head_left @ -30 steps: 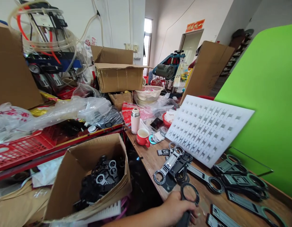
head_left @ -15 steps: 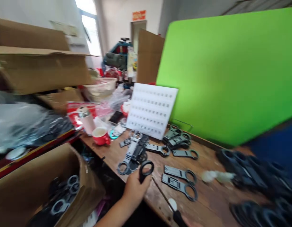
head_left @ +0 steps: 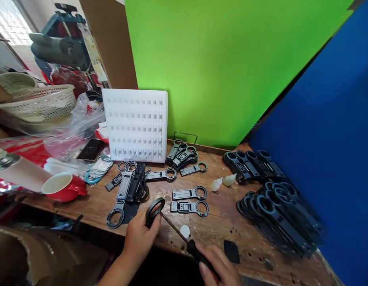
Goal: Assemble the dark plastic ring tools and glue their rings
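Near the table's front edge, my left hand [head_left: 140,234] is closed on a black ring-ended part [head_left: 155,211], its ring standing up above the fingers. My right hand [head_left: 218,264] grips the black handle of a screwdriver [head_left: 175,229], whose shaft slants up left with its tip at the ring. A white disc [head_left: 185,230] lies beside the shaft. Just beyond are two grey ring-ended parts, one [head_left: 184,194] above the other [head_left: 184,207]. To the left, a pile of similar parts [head_left: 126,184] rests on a dark pad.
A white foam block [head_left: 136,123] stands at the back before a green panel [head_left: 219,71]. Stacks of ring-ended parts [head_left: 279,214] fill the right side. A red cup [head_left: 63,186], pink flask [head_left: 23,171] and phone [head_left: 90,149] are at the left. Two small whitish bottles [head_left: 216,184] lie mid-table.
The view has turned right and down, so the cardboard boxes at left have mostly left the frame. More of my right hand now shows. The screwdriver tip remains by the ring.
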Tool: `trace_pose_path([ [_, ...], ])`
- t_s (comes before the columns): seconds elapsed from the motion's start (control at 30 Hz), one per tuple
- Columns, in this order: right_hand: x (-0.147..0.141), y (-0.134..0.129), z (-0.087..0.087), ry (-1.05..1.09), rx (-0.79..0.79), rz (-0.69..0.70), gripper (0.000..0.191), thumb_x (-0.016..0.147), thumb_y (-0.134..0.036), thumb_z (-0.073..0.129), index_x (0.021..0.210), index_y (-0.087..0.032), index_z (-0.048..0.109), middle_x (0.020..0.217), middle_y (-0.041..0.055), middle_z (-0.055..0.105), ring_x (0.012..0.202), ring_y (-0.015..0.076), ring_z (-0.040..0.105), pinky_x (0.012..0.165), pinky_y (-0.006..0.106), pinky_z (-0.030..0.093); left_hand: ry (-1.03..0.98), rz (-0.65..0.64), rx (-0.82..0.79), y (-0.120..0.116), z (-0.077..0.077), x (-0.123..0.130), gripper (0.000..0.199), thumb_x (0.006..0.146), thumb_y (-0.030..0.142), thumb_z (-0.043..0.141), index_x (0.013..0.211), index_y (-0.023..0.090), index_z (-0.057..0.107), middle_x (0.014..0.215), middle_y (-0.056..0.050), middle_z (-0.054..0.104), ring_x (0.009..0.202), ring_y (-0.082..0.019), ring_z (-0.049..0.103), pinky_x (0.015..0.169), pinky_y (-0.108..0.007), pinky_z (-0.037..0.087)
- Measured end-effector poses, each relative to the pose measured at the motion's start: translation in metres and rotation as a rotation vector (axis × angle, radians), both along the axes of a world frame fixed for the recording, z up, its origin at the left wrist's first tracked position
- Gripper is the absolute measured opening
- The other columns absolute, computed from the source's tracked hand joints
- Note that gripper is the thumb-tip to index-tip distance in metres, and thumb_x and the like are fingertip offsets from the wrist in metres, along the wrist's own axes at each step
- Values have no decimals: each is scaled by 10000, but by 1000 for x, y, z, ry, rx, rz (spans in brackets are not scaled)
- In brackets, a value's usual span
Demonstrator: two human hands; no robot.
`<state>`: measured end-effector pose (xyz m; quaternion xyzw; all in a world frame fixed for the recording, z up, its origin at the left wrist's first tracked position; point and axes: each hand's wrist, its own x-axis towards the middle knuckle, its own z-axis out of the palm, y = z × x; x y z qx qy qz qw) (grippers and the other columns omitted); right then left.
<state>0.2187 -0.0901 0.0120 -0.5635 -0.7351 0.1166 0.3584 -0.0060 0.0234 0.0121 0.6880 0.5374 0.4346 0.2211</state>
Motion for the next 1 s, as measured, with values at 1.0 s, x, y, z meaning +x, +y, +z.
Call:
trace_pose_path([
  [1.0,9,-3,-7,-125,6,17,431,825,-158,538,1247,-245,523,959,87,636,802,157,645,687,230,539,340,-81,47,8,-4,6,284,844,386,472,925,205,675,886,-49,737,788,-195,693,648,-257,534],
])
